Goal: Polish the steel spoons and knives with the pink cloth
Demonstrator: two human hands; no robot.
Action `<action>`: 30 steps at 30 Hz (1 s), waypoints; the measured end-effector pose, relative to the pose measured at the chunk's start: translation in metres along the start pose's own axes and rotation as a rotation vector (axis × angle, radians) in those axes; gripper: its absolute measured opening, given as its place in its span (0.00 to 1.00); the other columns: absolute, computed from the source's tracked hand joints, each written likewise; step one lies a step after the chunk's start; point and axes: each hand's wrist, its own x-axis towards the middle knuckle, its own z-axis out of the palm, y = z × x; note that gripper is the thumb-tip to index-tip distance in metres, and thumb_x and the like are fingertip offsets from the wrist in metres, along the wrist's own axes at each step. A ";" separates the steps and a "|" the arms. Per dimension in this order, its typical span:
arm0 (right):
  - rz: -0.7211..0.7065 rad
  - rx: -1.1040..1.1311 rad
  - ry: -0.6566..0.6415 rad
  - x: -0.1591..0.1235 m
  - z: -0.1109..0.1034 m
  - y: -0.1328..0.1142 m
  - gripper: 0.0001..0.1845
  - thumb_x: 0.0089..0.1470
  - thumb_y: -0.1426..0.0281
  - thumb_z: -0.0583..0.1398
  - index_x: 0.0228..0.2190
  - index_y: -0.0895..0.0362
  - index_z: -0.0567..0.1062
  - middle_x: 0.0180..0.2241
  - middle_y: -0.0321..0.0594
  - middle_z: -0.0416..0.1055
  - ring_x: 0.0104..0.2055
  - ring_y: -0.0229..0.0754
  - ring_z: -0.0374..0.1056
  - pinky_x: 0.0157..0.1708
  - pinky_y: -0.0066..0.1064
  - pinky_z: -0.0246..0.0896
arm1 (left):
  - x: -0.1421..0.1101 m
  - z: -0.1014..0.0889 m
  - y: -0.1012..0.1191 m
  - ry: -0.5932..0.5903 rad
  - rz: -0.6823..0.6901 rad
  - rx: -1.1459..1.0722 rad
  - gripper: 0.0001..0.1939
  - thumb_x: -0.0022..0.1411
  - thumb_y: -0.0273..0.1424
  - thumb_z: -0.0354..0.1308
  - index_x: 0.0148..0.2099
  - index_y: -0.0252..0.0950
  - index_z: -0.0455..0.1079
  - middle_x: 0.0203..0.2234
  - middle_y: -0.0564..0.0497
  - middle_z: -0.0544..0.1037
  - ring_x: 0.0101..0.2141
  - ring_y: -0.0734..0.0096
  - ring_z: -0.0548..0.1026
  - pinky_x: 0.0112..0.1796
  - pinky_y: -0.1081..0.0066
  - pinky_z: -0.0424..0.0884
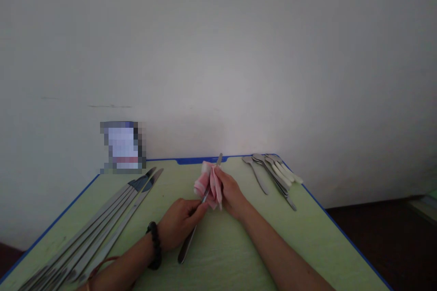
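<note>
My left hand [182, 220] is closed around the middle of a metal table knife [187, 246], whose handle end points down toward me. A pink and white cloth [206, 182] is wrapped about the upper part of the knife, and the tip sticks out above it. My right hand [230, 191] pinches the cloth around the blade from the right side. To the left lie several long table knives [102, 223] in a row, blades pointing away. At the right rests a group of spoons [269, 173], some with white handles.
A pixelated upright object [123, 145] stands at the table's back left corner. The pale green table [218, 263] has a blue edge and meets a plain wall [218, 63]. Dark floor [382, 236] shows beyond its right edge.
</note>
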 end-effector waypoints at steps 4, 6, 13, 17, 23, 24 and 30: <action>0.022 0.124 0.073 0.000 0.002 -0.003 0.22 0.43 0.52 0.60 0.19 0.59 0.71 0.15 0.34 0.67 0.17 0.33 0.59 0.18 0.25 0.53 | -0.002 -0.001 -0.003 -0.065 0.013 -0.012 0.22 0.61 0.44 0.41 0.20 0.37 0.49 0.14 0.60 0.49 0.17 0.78 0.50 0.19 0.75 0.47; 0.024 0.186 0.103 0.001 0.002 -0.003 0.20 0.42 0.53 0.62 0.21 0.59 0.72 0.16 0.33 0.68 0.18 0.33 0.60 0.20 0.25 0.55 | -0.003 -0.002 -0.004 -0.095 0.025 -0.002 0.20 0.60 0.42 0.42 0.19 0.37 0.49 0.14 0.60 0.50 0.17 0.79 0.51 0.19 0.75 0.48; 0.050 0.334 0.169 0.003 0.002 -0.006 0.15 0.45 0.59 0.61 0.22 0.59 0.72 0.17 0.34 0.70 0.19 0.35 0.64 0.23 0.26 0.60 | -0.004 -0.006 -0.003 -0.178 0.055 -0.054 0.16 0.57 0.38 0.44 0.20 0.37 0.53 0.14 0.59 0.53 0.17 0.78 0.53 0.19 0.76 0.50; 0.049 0.407 0.197 0.001 0.006 -0.011 0.13 0.48 0.61 0.59 0.22 0.59 0.72 0.17 0.34 0.70 0.20 0.35 0.65 0.25 0.26 0.63 | -0.005 -0.008 -0.002 -0.205 0.066 -0.072 0.13 0.55 0.36 0.45 0.21 0.36 0.55 0.15 0.59 0.54 0.18 0.78 0.54 0.19 0.77 0.51; 0.038 0.425 0.224 0.000 0.010 -0.015 0.14 0.50 0.63 0.57 0.21 0.59 0.73 0.17 0.35 0.71 0.19 0.36 0.66 0.25 0.27 0.64 | -0.006 -0.007 -0.001 -0.182 0.063 -0.021 0.15 0.56 0.37 0.45 0.21 0.36 0.54 0.14 0.59 0.54 0.18 0.79 0.53 0.19 0.77 0.50; 0.033 0.423 0.225 0.000 0.010 -0.015 0.14 0.50 0.63 0.57 0.22 0.59 0.73 0.17 0.36 0.71 0.19 0.36 0.66 0.25 0.27 0.64 | -0.006 -0.006 -0.001 -0.174 0.063 -0.011 0.15 0.56 0.37 0.45 0.21 0.36 0.54 0.14 0.59 0.53 0.18 0.79 0.53 0.19 0.77 0.50; 0.051 0.404 0.245 0.001 0.008 -0.015 0.14 0.49 0.62 0.58 0.22 0.59 0.72 0.18 0.35 0.72 0.21 0.35 0.67 0.25 0.27 0.64 | -0.006 -0.007 0.000 -0.191 0.077 -0.046 0.15 0.57 0.37 0.45 0.22 0.36 0.56 0.15 0.59 0.55 0.18 0.78 0.54 0.20 0.77 0.51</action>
